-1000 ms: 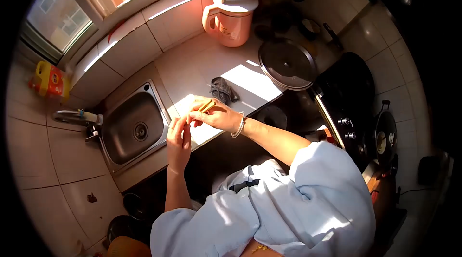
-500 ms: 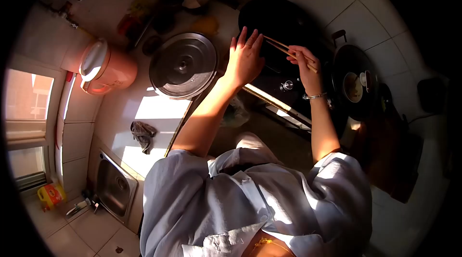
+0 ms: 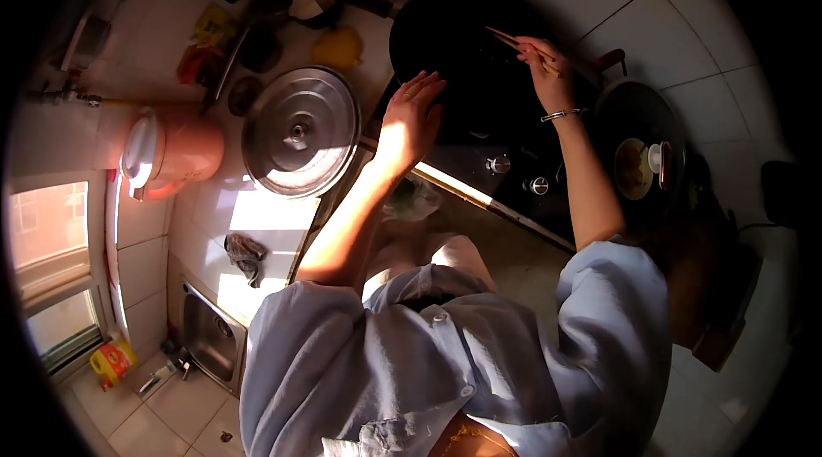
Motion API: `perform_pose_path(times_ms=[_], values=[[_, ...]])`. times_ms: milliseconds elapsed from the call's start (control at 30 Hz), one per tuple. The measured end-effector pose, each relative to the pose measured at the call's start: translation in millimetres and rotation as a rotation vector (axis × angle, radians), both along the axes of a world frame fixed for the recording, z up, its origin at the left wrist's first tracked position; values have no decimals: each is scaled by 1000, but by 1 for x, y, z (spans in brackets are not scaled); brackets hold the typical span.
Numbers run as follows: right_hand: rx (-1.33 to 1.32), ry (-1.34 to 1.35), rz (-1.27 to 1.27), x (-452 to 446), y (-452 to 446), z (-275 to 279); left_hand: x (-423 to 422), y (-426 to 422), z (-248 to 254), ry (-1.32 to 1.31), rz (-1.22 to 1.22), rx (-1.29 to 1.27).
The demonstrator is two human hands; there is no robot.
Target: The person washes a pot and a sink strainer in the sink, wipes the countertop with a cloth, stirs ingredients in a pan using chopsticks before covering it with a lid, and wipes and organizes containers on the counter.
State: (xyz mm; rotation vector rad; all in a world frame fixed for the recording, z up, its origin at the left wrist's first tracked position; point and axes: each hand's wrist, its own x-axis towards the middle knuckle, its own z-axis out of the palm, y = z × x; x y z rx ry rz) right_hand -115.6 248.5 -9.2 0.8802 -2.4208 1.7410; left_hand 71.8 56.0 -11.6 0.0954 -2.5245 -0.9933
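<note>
My right hand (image 3: 549, 73) grips a pair of wooden chopsticks (image 3: 503, 37), their tips over the dark wok (image 3: 449, 24) at the back of the stove. The wok's contents are lost in shadow. My left hand (image 3: 411, 117) is held near the wok's front rim with fingers outstretched and nothing in them. Whether it touches the rim I cannot tell. Below both hands is the black stove top (image 3: 462, 155) with round silver knobs (image 3: 498, 166). To the right, a second dark pan (image 3: 618, 106) has a bowl (image 3: 632, 167) with some food and a small white item (image 3: 659, 159) in it.
A round metal lid (image 3: 300, 127) lies on the counter to the left, beside a pink lidded container (image 3: 180, 149). Closer in are a dark crumpled cloth (image 3: 246, 256) and a steel sink (image 3: 212, 333). A yellow-and-red bottle (image 3: 113, 363) stands near the window.
The chopsticks and my right hand have moved up and further over the wok. My left hand has drawn back slightly from the wok. The view has shifted a little.
</note>
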Motion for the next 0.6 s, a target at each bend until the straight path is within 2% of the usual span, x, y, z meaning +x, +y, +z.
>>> perform_pose_path(times_ms=[67, 167, 367, 400, 500, 567, 600], values=[[-45, 6, -1, -9, 6, 6, 14, -12, 11, -15, 49, 43], [-50, 6, -59, -13, 9, 20, 34, -48, 3, 4, 139, 37], [97, -3, -113, -25, -11, -24, 93, -126, -37, -39, 312, -10], [142, -36, -120, -18, -15, -24, 107, -134, -39, -75, 378, 57], [123, -65, -73, 4, -22, -24, 158, -180, -92, 24, 461, -12], [134, -60, -61, 26, -27, -11, 191, -203, -120, 87, 513, 36], [137, -61, -64, 36, -28, -4, 208, -221, -151, 160, 509, 115]])
